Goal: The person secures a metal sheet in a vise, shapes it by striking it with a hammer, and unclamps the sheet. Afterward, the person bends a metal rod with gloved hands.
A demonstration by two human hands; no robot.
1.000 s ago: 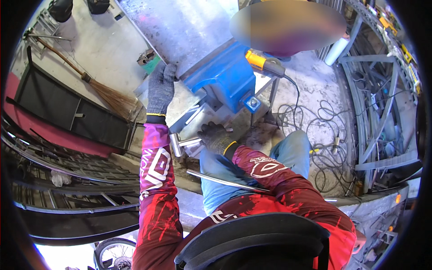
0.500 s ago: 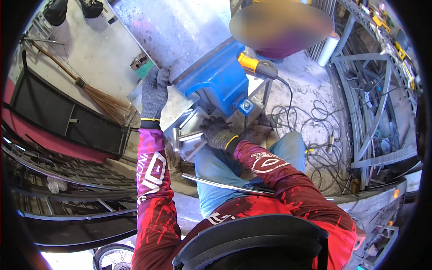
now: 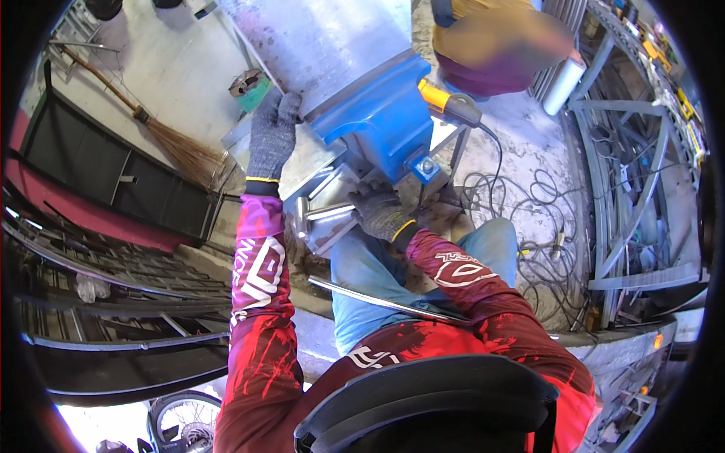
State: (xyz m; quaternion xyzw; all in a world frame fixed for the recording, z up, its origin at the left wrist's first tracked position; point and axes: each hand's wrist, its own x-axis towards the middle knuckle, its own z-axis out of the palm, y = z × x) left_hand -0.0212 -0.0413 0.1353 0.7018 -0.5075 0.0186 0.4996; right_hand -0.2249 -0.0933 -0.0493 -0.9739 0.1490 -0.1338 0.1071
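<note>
My left hand (image 3: 273,136), in a grey knit glove, reaches forward and lies along the left edge of the metal workbench (image 3: 325,45), its fingers stretched out. A large blue bench vise (image 3: 377,121) sits at the bench's near end. Below it, my right hand (image 3: 380,213), gloved in dark grey, is beside the end of a silver T-shaped metal piece (image 3: 325,211), like a hammer. Its fingertips are hidden in shadow, so whether they grip that piece is unclear. The T-shaped piece lies over a metal plate (image 3: 328,238) in front of my knees.
A yellow-and-black corded power tool (image 3: 453,104) rests right of the vise; its cable (image 3: 521,181) coils on the floor. Another person (image 3: 491,45) is beyond. A green can (image 3: 253,90), a broom (image 3: 170,151) and black metal panels (image 3: 91,166) are left. A metal frame rack (image 3: 627,189) stands right.
The whole view has shifted slightly, so the bench and vise appear higher and further right. Both hands keep nearly the same places relative to them.
</note>
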